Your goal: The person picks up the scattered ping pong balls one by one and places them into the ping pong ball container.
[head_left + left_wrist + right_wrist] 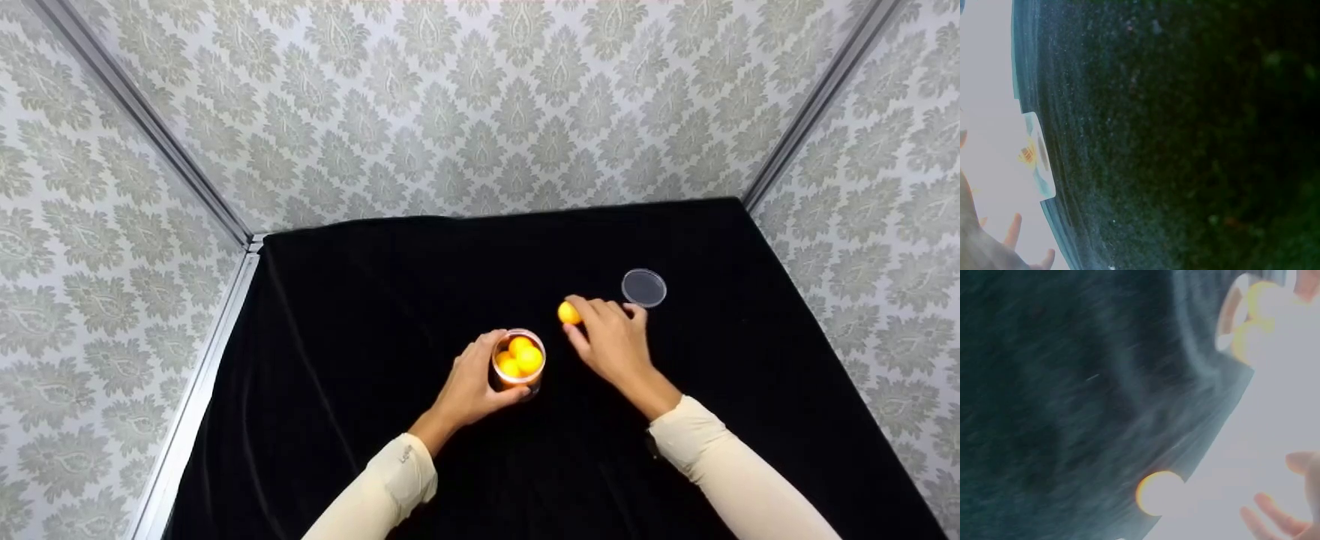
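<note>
My left hand (474,382) grips a clear round jar (534,384) from its left side, fingers over the far side and thumb along the near side. Several yellow-orange ping-pong balls (528,360) fill it up to about its open rim. To the right, my right hand (613,341) pinches another ping-pong ball (569,312) between forefinger and thumb, low over the black cloth. In the right wrist view, glare washes out the space between that ball (1157,493) and the fingers (1278,514). Strong glare also hides most of the left wrist view.
A clear round lid (643,288) lies on the black cloth (390,300) just beyond my right hand. Patterned wall panels (480,112) with metal frame bars enclose the table at the back and both sides.
</note>
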A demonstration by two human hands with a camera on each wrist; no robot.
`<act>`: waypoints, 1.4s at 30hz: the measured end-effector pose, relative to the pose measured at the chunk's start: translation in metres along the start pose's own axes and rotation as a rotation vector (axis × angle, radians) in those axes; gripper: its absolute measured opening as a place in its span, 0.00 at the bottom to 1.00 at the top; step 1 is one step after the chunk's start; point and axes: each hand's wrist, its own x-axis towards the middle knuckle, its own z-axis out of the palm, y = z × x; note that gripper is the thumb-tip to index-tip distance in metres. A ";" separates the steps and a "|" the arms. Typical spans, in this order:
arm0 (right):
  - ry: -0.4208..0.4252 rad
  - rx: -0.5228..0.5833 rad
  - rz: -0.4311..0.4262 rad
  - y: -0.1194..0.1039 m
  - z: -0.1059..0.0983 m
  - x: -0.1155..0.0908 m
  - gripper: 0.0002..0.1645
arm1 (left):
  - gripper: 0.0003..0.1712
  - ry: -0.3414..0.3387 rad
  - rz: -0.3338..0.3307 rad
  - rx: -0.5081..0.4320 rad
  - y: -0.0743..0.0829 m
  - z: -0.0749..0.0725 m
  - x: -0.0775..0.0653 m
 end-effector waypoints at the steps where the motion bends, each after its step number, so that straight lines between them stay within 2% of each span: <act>1: 0.006 0.007 -0.013 -0.005 -0.002 0.001 0.25 | 0.53 0.001 0.004 -0.003 0.000 0.000 0.000; 13: 0.028 0.075 -0.159 -0.058 -0.022 0.001 0.25 | 0.53 -0.001 0.021 -0.031 0.001 -0.001 0.000; 20: 0.029 0.083 -0.219 -0.077 -0.029 -0.003 0.25 | 0.53 -0.019 -0.020 -0.012 0.001 0.000 0.000; 29: 0.024 0.084 -0.264 -0.084 -0.025 -0.006 0.25 | 0.54 -0.004 -0.011 0.001 0.001 0.000 -0.001; 42: 0.013 0.066 -0.261 -0.084 -0.020 -0.007 0.26 | 0.54 -0.013 -0.030 -0.011 0.002 -0.002 -0.001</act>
